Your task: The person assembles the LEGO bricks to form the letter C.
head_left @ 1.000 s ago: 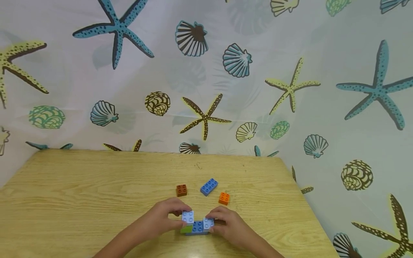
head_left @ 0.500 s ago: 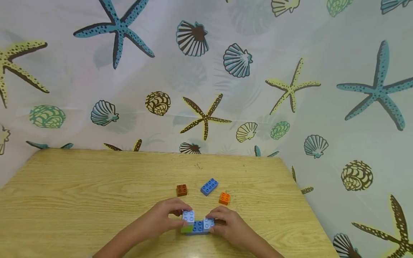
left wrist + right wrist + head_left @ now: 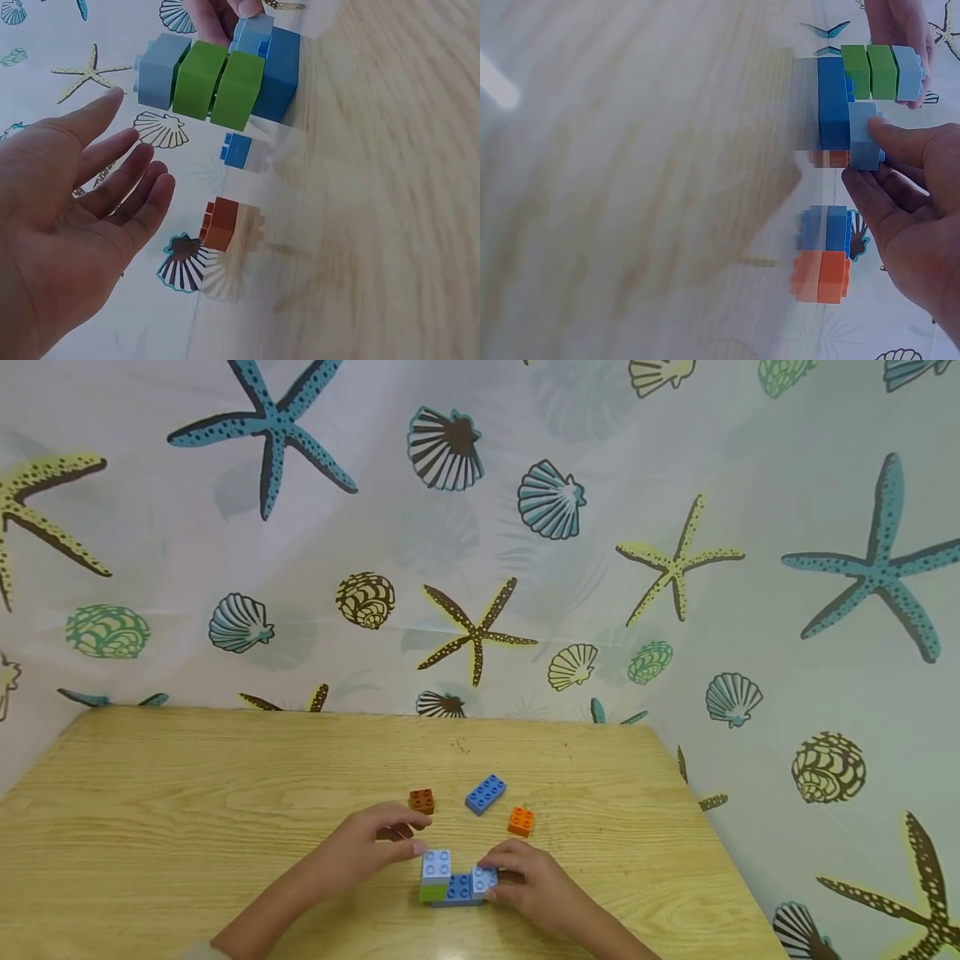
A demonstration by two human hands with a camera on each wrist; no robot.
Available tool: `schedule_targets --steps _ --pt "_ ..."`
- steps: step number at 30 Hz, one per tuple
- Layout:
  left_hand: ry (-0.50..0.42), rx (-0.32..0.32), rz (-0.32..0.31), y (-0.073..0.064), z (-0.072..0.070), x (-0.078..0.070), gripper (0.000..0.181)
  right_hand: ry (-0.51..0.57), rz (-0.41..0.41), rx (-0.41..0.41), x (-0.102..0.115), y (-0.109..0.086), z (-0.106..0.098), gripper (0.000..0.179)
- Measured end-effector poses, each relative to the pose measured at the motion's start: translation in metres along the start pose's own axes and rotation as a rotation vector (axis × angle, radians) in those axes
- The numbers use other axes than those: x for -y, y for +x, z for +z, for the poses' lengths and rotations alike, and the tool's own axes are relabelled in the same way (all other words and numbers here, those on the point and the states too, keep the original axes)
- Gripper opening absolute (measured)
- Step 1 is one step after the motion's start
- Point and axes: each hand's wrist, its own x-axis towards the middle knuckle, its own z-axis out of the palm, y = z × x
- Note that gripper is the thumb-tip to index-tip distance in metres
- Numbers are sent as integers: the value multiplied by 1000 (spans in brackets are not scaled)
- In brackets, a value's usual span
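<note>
- Pinched between thumb and fingers of your right hand [image 3: 534,887] is a pale blue, square plastic brick [image 3: 862,136]; your left hand [image 3: 375,845] holds nothing, its thumb and fingers spread apart with a gap to the stack beside it.
- Behind the work hangs white cloth [image 3: 480,543], printed with starfish and shells in blue, yellow, brown and green.
- Under your hands runs a yellowish wood-grain tabletop [image 3: 225,793].
- Both your forearms reach in from the near edge and angle inward; a light sleeve cuff [image 3: 206,952] shows at the left one. Your left palm faces the build, fingers gently bent; your right hand closes in from the build's right end, thumb on the near side.
- The build sits on the tabletop between your hands. Its base is a long, studded blue plastic brick [image 3: 832,105].
- On the base's left end rise a lower green plastic brick [image 3: 237,90], an upper green plastic brick [image 3: 199,79] and, on top, a second pale blue plastic brick [image 3: 437,865]. The brick you pinch sits on the right end.
- Beyond the build lies a loose oblong blue plastic brick [image 3: 486,794], set at a slant.
- Two small square plastic bricks flank it: a reddish-brown one [image 3: 422,802] to your left, an orange one [image 3: 522,821] to your right, nearer you.
</note>
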Motion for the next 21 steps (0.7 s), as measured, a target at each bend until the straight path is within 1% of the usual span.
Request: schedule_targets --steps 4,8,11,13,17,21 --pt "4 -27 -10 6 -3 10 46 5 11 4 1 -1 0 29" --pt "-19 -67 -58 13 -3 20 42 1 19 8 1 0 -1 29" --pt "-23 -110 -95 19 -2 26 36 2 28 12 2 0 -2 29" --pt "-22 -130 -102 24 -3 31 35 2 29 13 2 -1 -2 29" --pt "-14 -156 -121 31 -5 37 40 5 27 13 3 0 -2 29" --pt "1 -162 -113 36 -6 41 48 8 38 13 4 0 -3 29"
